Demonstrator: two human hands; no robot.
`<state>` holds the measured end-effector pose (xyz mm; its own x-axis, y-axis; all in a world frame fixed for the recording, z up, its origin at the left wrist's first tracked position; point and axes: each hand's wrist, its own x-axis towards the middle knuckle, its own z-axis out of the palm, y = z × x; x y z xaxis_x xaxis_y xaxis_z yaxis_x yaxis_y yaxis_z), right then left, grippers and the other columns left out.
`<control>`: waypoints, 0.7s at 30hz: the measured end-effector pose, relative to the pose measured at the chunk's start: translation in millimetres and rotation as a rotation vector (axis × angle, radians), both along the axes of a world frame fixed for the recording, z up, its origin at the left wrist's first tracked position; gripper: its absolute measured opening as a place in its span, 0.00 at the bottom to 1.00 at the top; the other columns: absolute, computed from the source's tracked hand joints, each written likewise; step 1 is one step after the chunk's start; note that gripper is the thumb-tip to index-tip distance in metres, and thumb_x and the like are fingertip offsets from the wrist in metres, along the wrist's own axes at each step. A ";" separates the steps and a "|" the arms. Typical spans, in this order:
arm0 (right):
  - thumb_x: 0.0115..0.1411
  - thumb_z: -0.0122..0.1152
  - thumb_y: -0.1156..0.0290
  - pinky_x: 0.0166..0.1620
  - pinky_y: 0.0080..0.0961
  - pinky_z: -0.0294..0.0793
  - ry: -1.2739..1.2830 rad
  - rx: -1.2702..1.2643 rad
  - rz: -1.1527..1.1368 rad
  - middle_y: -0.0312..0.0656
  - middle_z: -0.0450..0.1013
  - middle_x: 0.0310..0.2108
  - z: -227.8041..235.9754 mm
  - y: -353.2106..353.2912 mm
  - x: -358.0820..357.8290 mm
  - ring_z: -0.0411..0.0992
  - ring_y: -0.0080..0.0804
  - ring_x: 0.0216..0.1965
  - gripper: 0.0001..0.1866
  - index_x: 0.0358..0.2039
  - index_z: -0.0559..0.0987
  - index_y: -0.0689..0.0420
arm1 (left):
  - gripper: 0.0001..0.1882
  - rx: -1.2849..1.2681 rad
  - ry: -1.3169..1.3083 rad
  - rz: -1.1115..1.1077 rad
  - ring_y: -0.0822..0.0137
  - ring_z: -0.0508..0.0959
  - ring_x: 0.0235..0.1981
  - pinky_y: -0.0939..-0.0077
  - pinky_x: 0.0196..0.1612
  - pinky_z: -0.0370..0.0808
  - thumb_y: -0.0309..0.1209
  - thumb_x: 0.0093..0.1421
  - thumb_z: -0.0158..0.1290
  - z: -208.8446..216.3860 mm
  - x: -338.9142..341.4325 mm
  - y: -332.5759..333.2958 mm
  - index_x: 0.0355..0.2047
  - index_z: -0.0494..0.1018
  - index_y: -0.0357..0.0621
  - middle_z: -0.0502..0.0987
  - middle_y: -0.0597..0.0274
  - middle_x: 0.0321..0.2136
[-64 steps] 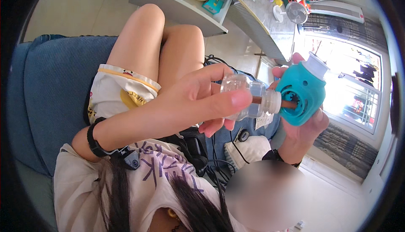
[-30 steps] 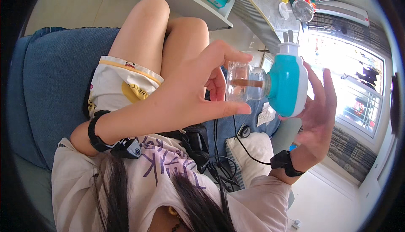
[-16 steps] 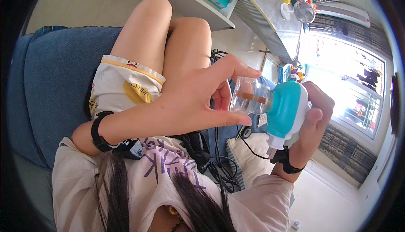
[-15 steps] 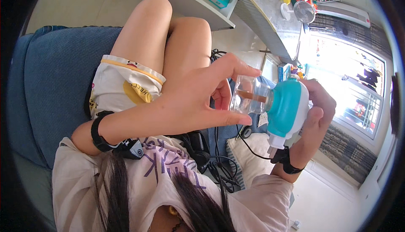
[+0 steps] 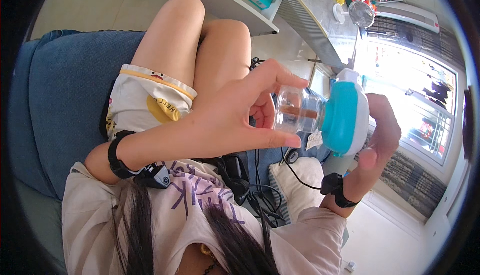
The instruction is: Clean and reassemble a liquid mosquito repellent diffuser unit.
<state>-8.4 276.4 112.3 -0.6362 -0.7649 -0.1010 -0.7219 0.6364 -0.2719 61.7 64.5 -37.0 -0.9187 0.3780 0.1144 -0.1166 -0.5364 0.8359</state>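
Head view: left hand (image 5: pixel 234 112) holds clear bottle (image 5: pixel 299 119) between thumb and finger.

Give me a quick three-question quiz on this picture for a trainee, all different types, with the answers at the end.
1. Multiple choice: What does the left hand hold?
A) a small fan
B) a clear bottle
C) a white basket

2. True or false: The drawer at the top of the picture is fully shut.

3. Fill in the colour: The right hand is curled by the ____ side of the teal two-colour device.

Key:
1. B
2. False; it stands open.
3. white
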 end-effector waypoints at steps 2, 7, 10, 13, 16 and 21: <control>0.27 0.68 0.38 0.31 0.21 0.70 -0.073 -0.567 -0.316 0.47 0.69 0.40 -18.2 -18.2 8.1 0.71 0.33 0.37 0.45 0.39 0.76 0.63 | 0.36 -0.027 -0.064 0.002 0.71 0.72 0.47 0.76 0.49 0.70 0.19 0.47 0.61 -1.1 0.5 -3.8 0.54 0.56 0.42 0.68 0.60 0.46; 0.27 0.69 0.42 0.30 0.21 0.71 0.081 -0.212 0.111 0.47 0.69 0.39 -0.7 -6.6 -2.3 0.71 0.33 0.38 0.41 0.36 0.77 0.64 | 0.35 0.035 -0.113 -0.012 0.71 0.72 0.47 0.77 0.48 0.70 0.19 0.47 0.61 0.2 -0.6 -2.0 0.54 0.56 0.43 0.69 0.60 0.46; 0.29 0.71 0.46 0.30 0.21 0.70 0.052 -0.138 -0.096 0.44 0.71 0.34 -3.1 -12.9 1.8 0.70 0.32 0.36 0.38 0.37 0.77 0.64 | 0.35 0.015 -0.099 -0.026 0.72 0.71 0.47 0.77 0.48 0.70 0.19 0.47 0.61 -1.1 -0.4 -1.8 0.54 0.56 0.43 0.69 0.61 0.45; 0.29 0.72 0.49 0.29 0.21 0.68 -0.024 -0.278 -0.035 0.42 0.72 0.30 -12.6 -22.9 1.1 0.70 0.31 0.31 0.36 0.35 0.78 0.63 | 0.35 -0.016 -0.068 -0.050 0.72 0.72 0.47 0.77 0.48 0.70 0.19 0.47 0.60 -1.0 1.1 -0.8 0.54 0.56 0.43 0.69 0.62 0.45; 0.29 0.71 0.45 0.29 0.23 0.67 0.047 -0.523 -0.230 0.42 0.72 0.29 -19.1 -22.7 7.9 0.69 0.31 0.28 0.37 0.33 0.78 0.64 | 0.35 0.011 -0.072 -0.036 0.73 0.71 0.46 0.76 0.48 0.70 0.19 0.47 0.61 -0.6 0.1 -1.3 0.54 0.56 0.43 0.69 0.62 0.44; 0.23 0.73 0.46 0.36 0.26 0.70 0.025 -0.099 -0.032 0.46 0.74 0.35 -2.0 5.3 -5.1 0.72 0.34 0.34 0.44 0.40 0.75 0.64 | 0.34 0.091 -0.117 -0.010 0.72 0.71 0.46 0.76 0.50 0.68 0.20 0.48 0.61 0.2 -1.2 -4.9 0.53 0.57 0.43 0.69 0.61 0.44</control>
<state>-13.5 281.7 110.3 -0.6619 -0.7495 -0.0098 -0.7088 0.6301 -0.3172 60.5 59.6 -36.8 -0.9241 0.3799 0.0410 -0.2159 -0.6077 0.7642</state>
